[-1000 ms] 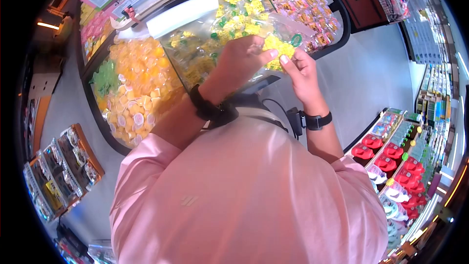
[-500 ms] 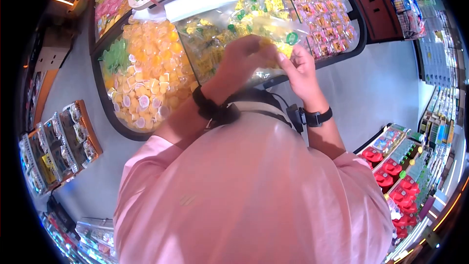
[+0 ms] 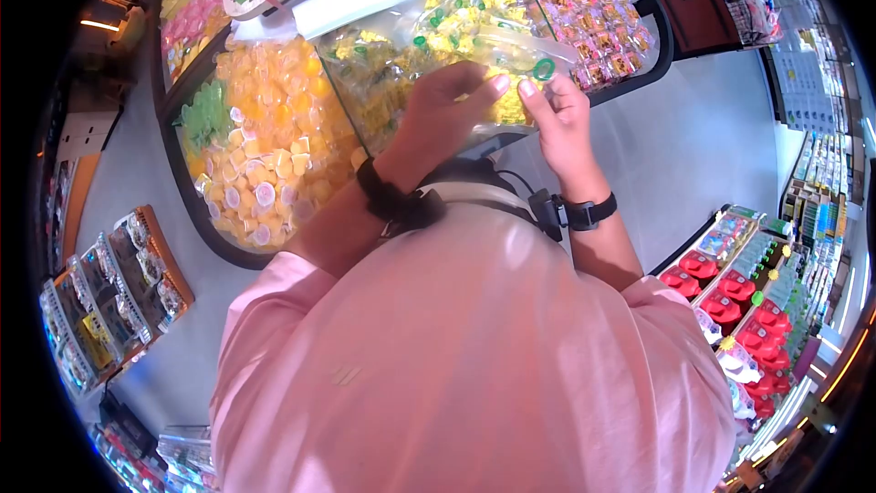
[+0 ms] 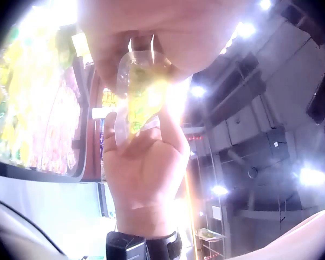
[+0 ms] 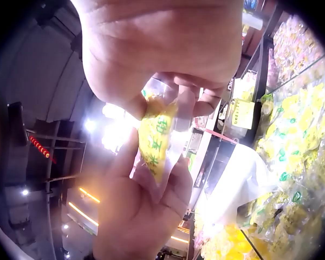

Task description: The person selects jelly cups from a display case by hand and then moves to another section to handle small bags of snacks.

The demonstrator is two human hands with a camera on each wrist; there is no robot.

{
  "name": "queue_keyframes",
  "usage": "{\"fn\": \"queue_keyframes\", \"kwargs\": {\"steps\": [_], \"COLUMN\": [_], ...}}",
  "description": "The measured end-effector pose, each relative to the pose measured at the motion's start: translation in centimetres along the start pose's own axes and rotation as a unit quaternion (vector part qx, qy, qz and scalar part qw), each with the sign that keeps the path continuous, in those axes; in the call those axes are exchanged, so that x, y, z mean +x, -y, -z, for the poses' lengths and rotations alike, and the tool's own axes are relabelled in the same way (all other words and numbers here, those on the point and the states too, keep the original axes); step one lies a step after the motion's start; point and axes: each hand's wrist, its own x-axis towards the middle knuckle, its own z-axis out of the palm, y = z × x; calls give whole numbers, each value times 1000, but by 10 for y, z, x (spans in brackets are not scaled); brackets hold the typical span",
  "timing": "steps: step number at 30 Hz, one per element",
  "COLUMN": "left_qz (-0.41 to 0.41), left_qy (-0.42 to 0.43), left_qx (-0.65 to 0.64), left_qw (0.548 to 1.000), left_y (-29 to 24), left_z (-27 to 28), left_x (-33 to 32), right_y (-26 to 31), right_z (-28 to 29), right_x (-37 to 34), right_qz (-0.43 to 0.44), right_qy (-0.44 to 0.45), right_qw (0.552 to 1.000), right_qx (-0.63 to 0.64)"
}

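Both hands grip a clear packet of yellow pieces, held above the display bin. The left hand pinches its left side, and the right hand pinches its right side, the two thumbs pointing towards each other. From the left wrist view, the packet hangs between the left hand above and the right hand below. Green printed characters show on the yellow packet in the right wrist view, between the right hand and the left hand. Some fingertips are hidden behind it.
Similar yellow packets fill the bin section beneath the hands. Orange jelly cups lie to the left, pink packets to the right. A white roll lies across the bin's back part. Red-capped goods stand at lower right.
The head view has shifted, moving the bin right and then slightly back left. Both hands keep hold of the packet; its yellow contents, mostly covered half a second ago, show between the thumbs again.
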Motion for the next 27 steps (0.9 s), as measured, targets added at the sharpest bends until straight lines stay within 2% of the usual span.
{"fn": "queue_keyframes", "kwargs": {"steps": [6, 12, 18, 24, 27], "left_qz": [-78, -97, -61, -25, -59], "left_qy": [-4, -14, -41, -68, -62], "left_qx": [33, 6, 28, -3, 44], "left_qw": [996, 995, 997, 997, 995], "left_y": [21, 14, 0, -4, 6], "left_z": [12, 16, 21, 20, 23], "left_x": [-1, -5, -9, -9, -6], "right_y": [-9, -1, 0, 3, 1], "right_z": [0, -12, -28, -27, -23], "right_x": [-1, 4, 7, 9, 8], "right_qz": [13, 17, 15, 42, 37], "right_qy": [26, 31, 15, 13, 12], "right_qw": [999, 999, 1000, 995, 995], "right_qx": [-20, -29, 4, -88, -93]}}
